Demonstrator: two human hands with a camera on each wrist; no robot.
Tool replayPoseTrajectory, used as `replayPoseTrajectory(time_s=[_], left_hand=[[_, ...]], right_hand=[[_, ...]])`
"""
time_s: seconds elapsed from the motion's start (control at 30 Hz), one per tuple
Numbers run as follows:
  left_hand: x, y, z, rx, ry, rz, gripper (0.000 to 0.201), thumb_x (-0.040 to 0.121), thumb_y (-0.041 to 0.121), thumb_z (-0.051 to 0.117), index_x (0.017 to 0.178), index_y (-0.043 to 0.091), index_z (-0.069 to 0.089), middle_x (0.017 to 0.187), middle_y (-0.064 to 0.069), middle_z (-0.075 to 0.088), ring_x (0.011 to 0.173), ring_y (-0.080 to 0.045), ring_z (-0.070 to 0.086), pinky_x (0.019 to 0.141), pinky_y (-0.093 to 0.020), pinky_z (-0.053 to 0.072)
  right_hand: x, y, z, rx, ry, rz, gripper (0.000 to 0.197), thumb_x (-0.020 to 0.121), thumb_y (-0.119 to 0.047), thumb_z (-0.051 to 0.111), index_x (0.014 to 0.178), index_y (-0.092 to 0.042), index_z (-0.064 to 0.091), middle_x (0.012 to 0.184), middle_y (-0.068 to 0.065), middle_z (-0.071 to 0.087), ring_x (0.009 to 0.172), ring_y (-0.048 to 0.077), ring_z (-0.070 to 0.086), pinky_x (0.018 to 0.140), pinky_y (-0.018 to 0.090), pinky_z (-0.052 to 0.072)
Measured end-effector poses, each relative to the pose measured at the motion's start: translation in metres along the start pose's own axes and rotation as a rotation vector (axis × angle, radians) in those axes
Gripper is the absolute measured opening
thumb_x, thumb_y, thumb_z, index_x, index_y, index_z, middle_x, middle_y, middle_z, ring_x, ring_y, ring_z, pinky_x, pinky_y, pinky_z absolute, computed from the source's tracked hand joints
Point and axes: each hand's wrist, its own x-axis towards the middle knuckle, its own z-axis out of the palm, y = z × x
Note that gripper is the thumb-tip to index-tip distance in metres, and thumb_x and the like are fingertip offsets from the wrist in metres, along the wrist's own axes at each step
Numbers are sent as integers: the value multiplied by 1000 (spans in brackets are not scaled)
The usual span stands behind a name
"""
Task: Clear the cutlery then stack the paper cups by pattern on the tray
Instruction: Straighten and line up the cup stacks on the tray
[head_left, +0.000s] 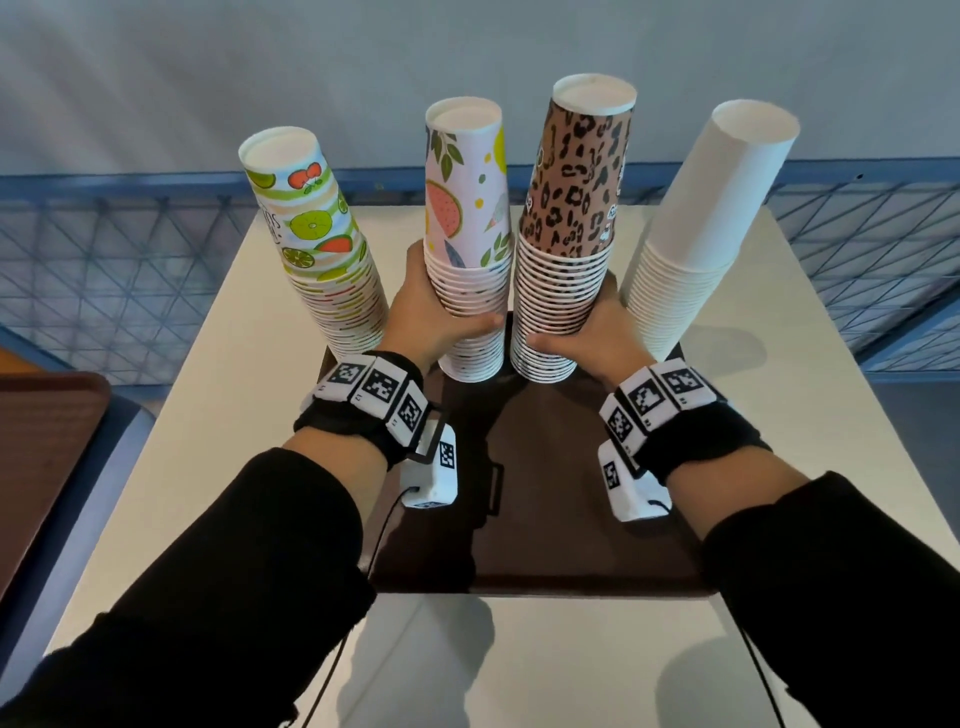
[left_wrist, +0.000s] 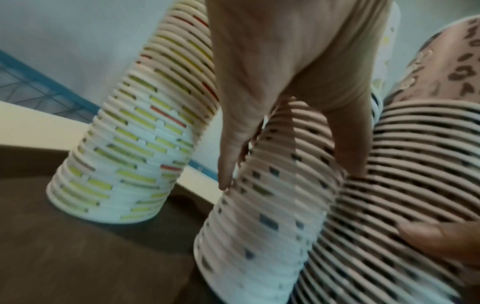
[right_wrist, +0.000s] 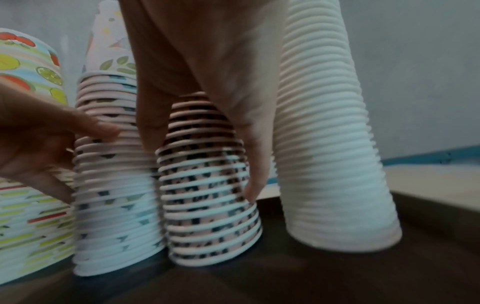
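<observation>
Four tall stacks of upside-down paper cups stand in a row on the far half of a dark brown tray (head_left: 545, 519). From left to right they are the citrus-fruit stack (head_left: 317, 244), the pink watermelon stack (head_left: 470, 234), the leopard-print stack (head_left: 569, 223) and the plain white stack (head_left: 701, 223). My left hand (head_left: 431, 312) grips the watermelon stack (left_wrist: 259, 216) low down, thumb in front. My right hand (head_left: 587, 332) grips the leopard stack (right_wrist: 210, 205) the same way. Both outer stacks lean outward. No cutlery is in view.
The tray lies on a white table (head_left: 234, 441) whose far edge meets a blue wire fence (head_left: 130, 244). A second brown tray (head_left: 41, 467) sits on another surface at the left. The near half of the tray under my wrists is bare.
</observation>
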Motion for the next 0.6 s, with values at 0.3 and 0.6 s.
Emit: replayPoseTrajectory(time_s=[0.3,0.6], left_hand=[[-6,-24,18,97,195,-48,82,55,21,88,122,9,44,125,-8,59,114,-23,57,88,-29,44],[-2,-32,21,146,196,-16,89,50,21,90,123,5,42,126,-11,56,120,-26,53,97,-31,42]], right_hand=[[-5,18,20,17,98,93,91,59,-22,84,133,-7,33,133,13,50,121,32,50,100,39,42],[-7,17,26,29,138,105,98,57,-27,86,134,-6,30,135,14,49,124,32,48,103,41,41]])
